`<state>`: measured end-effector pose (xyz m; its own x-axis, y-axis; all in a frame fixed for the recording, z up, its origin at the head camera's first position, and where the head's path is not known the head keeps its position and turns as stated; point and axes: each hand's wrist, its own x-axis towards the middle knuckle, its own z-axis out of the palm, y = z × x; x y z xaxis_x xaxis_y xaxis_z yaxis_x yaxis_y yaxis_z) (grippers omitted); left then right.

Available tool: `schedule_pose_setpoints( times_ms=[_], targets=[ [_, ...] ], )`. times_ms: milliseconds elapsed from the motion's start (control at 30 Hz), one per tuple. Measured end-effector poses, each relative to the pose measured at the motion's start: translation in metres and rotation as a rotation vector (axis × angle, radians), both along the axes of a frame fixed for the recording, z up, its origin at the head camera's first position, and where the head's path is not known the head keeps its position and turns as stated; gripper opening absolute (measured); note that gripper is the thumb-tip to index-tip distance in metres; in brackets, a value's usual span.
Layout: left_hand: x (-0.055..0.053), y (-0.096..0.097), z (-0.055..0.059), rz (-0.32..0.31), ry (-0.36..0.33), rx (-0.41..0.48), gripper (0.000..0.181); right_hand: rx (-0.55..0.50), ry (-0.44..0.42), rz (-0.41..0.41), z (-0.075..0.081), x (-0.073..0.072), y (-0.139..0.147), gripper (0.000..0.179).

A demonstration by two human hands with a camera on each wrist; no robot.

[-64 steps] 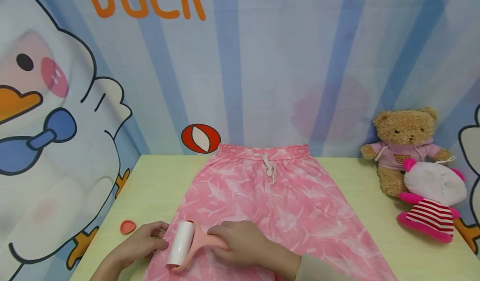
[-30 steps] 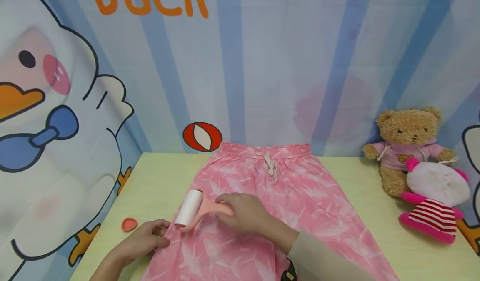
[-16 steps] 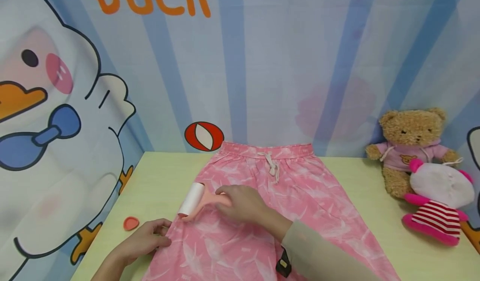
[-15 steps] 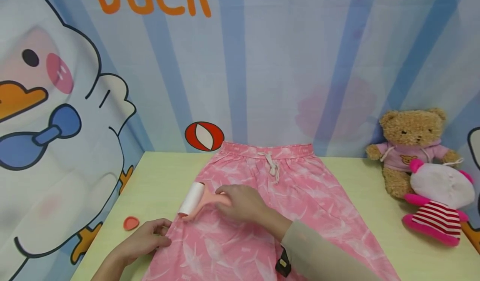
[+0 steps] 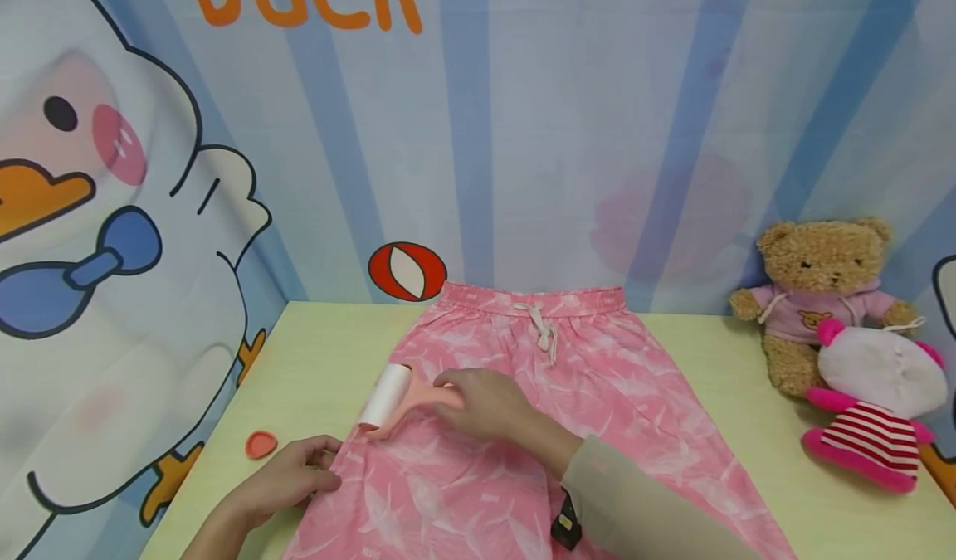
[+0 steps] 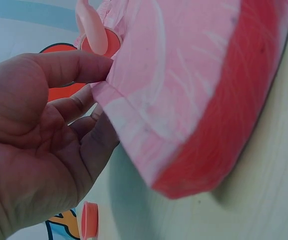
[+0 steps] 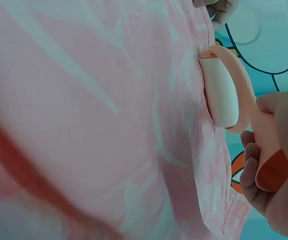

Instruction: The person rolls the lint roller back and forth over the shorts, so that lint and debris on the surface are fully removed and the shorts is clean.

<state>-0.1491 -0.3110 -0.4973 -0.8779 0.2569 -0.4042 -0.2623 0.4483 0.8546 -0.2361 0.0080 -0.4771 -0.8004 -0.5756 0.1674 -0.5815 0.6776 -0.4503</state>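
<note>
Pink patterned drawstring pants (image 5: pixel 463 494) lie spread out, waistband at the far end. My right hand (image 5: pixel 481 406) grips the peach handle of a lint roller (image 5: pixel 386 396). Its white roll rests along the left side edge of the pants, partway below the waistband. In the right wrist view, fingers wrap round the roller's handle (image 7: pixel 263 135). My left hand (image 5: pixel 291 473) pinches the left side edge of the pants lower down. In the left wrist view, thumb and fingers hold that fabric edge raised off the table, and the leg opening (image 6: pixel 223 140) shows red inside.
A small orange-red cap-like ring (image 5: pixel 261 445) lies on the pale yellow table (image 5: pixel 329 353), left of the pants. At the back right sit a teddy bear (image 5: pixel 821 286) and a pink-and-white plush (image 5: pixel 870 411). A printed duck curtain (image 5: pixel 545 129) stands behind.
My right hand has moved the lint roller up the left pant leg toward the waistband, then nearly stopped over the last half second. My left hand keeps its pinch.
</note>
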Motion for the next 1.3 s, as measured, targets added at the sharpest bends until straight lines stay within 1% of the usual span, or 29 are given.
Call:
schedule_pose_setpoints(
  times_ms=[133,333,567,733,900,1167,1300],
  targets=[
    [0.0,0.002,0.001,0.008,-0.002,-0.011,0.039,0.001,-0.005,-0.01,-0.002,0.0,0.011,0.033],
    [-0.002,0.003,0.001,0.02,-0.019,-0.03,0.04,-0.023,-0.016,-0.016,0.001,0.006,0.035,0.035],
    [-0.002,0.002,0.003,0.034,-0.025,-0.056,0.04,-0.049,-0.005,-0.072,-0.004,0.009,0.068,0.036],
    [-0.002,0.001,0.003,0.032,-0.028,-0.06,0.04,-0.077,0.013,-0.104,-0.008,0.018,0.098,0.036],
    [-0.001,0.002,0.003,0.028,-0.026,-0.057,0.04,-0.108,0.053,-0.087,-0.011,0.026,0.127,0.035],
    [-0.002,0.003,0.003,0.024,-0.013,-0.06,0.04,-0.131,0.064,-0.097,-0.013,0.039,0.167,0.033],
    [-0.002,0.002,0.003,0.022,-0.022,-0.052,0.04,-0.135,0.052,-0.113,-0.012,0.044,0.182,0.035]
  ],
)
